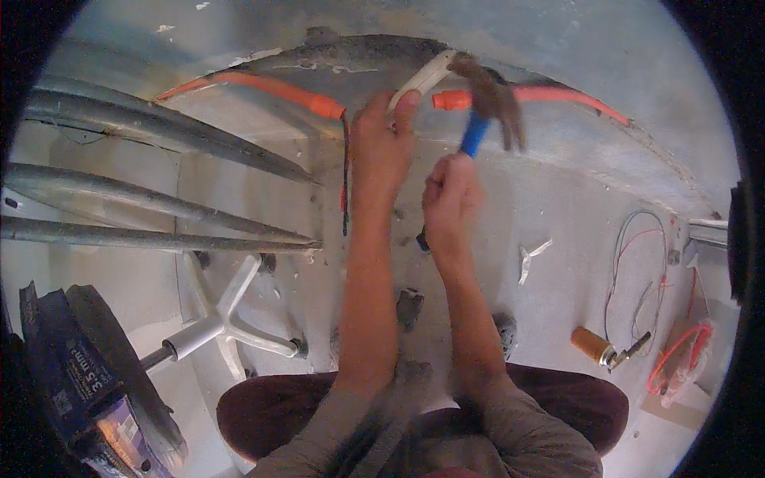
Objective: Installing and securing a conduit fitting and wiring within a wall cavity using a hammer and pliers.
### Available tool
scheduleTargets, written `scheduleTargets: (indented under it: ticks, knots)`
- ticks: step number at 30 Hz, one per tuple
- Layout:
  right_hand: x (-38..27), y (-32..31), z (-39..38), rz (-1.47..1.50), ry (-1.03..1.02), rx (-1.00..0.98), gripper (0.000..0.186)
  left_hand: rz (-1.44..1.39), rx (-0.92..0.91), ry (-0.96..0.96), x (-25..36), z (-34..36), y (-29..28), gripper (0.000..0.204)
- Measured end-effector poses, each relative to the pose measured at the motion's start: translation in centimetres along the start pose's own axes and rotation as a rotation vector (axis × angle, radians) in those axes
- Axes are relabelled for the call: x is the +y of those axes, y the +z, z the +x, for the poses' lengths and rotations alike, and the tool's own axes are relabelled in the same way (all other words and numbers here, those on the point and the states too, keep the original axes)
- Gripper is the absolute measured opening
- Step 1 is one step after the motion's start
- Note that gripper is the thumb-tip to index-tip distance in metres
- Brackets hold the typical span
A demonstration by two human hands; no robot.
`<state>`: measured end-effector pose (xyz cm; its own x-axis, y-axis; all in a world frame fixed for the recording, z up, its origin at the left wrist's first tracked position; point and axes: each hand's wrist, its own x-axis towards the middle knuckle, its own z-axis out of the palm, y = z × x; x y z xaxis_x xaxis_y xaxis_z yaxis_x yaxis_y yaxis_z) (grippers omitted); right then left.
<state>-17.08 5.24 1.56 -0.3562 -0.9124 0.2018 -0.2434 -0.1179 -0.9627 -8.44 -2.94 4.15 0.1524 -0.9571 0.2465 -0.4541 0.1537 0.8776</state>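
My right hand (pixel 454 191) is wrapped round the blue handle of a claw hammer (pixel 498 103). The hammer's rusty brown head is slightly blurred, and its striking end is beside the upper end of a pale, narrow strip (pixel 426 78). That strip slants up toward the wall, gripped between the thumb and fingers of my left hand (pixel 384 139). I cannot tell its kind. On either side of my hands lie an orange conduit (pixel 295 94) and another orange conduit (pixel 550 94), their ends facing each other across a gap. Dark wires (pixel 346 175) hang from the left one.
Grey pipes (pixel 159 131) reach in from the left above a white wheeled chair base (pixel 227 323). Dark bags (pixel 76 350) sit at lower left. On the right are a blowtorch with an orange canister (pixel 594 345), loose wire (pixel 612 279) and a plastic bag (pixel 685 358).
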Motion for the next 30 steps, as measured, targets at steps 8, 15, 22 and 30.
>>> scheduleTargets:
  ticks: [8,15,22,30]
  knots:
    - [-0.1,-0.1,0.8,0.188,0.34,-0.042,0.046,-0.007,-0.093,-0.174,1.6,-0.1,-0.9,0.05]
    - [0.1,0.2,1.1,0.249,0.17,0.053,0.05,0.095,-0.002,-0.172,0.4,0.1,-0.4,0.054]
    - [-2.3,-4.0,-0.1,0.405,0.446,0.074,0.052,0.021,0.051,-0.079,0.5,-1.3,-1.0,0.055]
    - [-1.4,-5.5,-1.0,0.415,0.232,0.101,0.053,-0.15,-0.031,-0.036,2.8,-2.3,-0.2,0.043]
